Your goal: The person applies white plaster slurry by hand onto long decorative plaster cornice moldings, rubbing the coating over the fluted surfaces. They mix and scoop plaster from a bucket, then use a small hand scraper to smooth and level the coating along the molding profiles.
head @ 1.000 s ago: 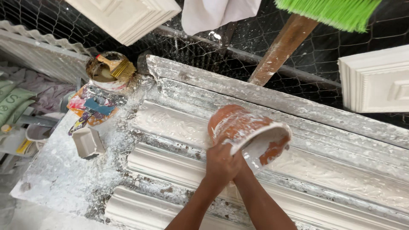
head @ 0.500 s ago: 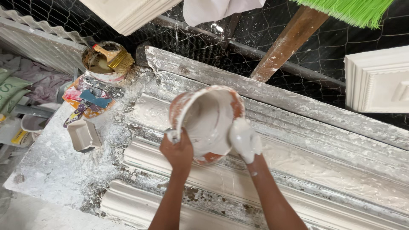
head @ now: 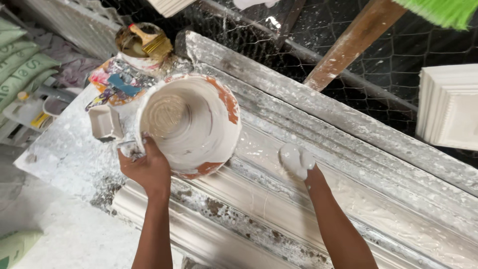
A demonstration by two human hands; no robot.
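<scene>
Wire mesh [head: 398, 60], green sacks [head: 20, 74], plaster-dusted bench [head: 64, 154]

Bucket [head: 191, 124] held over the near-left part of the long mould [head: 348, 199], left hand [head: 147, 167] at its near rim; right hand [head: 297, 160] on the mould, right of the bucket. Small tub [head: 103, 121] on the table [head: 59, 149], just left of the bucket; can with brush [head: 142, 42] farther back. Broom handle [head: 353, 42] far right, beyond the mould; stacked mouldings [head: 448, 107] at the right edge
</scene>
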